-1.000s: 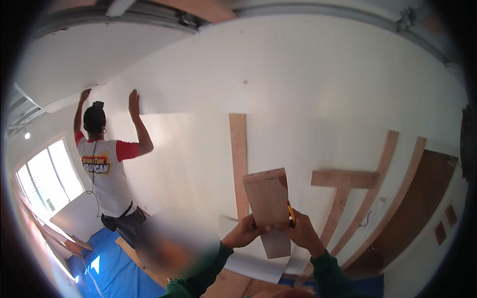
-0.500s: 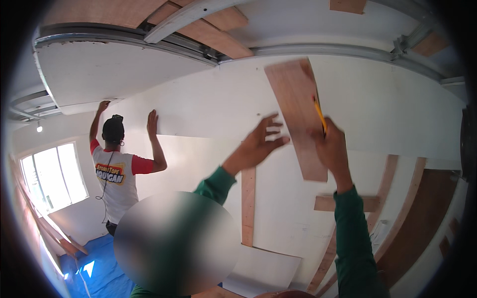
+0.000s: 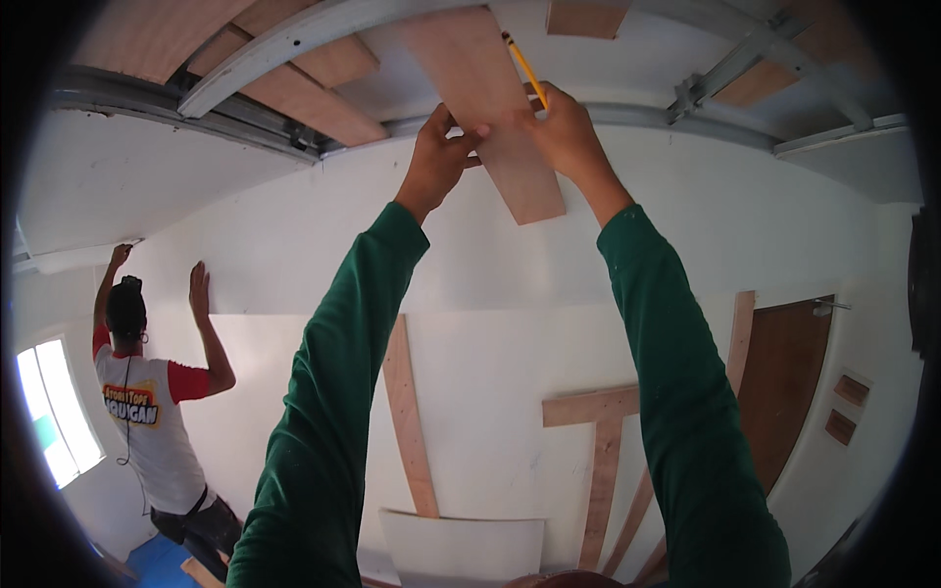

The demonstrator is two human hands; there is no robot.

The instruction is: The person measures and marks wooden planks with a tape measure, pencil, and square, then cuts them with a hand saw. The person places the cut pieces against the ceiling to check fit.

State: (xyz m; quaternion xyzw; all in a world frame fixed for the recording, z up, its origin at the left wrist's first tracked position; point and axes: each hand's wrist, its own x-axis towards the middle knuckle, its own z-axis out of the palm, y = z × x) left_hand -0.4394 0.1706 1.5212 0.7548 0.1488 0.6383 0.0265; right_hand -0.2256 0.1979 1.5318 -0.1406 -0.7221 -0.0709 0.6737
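Overhead, both my arms in green sleeves reach up to a flat reddish-brown wooden board (image 3: pixel 485 88). My left hand (image 3: pixel 438 162) is closed on the board's left edge, its thumb on the near face. On the opposite edge my right hand (image 3: pixel 564 132) grips the board. A yellow pencil (image 3: pixel 526 69) sticks up from the right hand, alongside the board's edge. The board's upper end overlaps the ceiling framing in view, and its lower end hangs in front of the white wall panel (image 3: pixel 667 216). Whether it touches the frame I cannot tell.
Metal ceiling channels (image 3: pixel 323 39) cross above, with more wooden pieces (image 3: pixel 304 93) among them. A co-worker (image 3: pixel 147 382) in a white and red shirt reaches up at the left, near a window (image 3: pixel 59 412). Wooden strips (image 3: pixel 410 421) stand against the wall; a brown door (image 3: pixel 784 382) is at right.
The board has risen from before the wall to the ceiling framing. My left hand, open and apart from it before, now holds its left edge. My view has shifted up and right.
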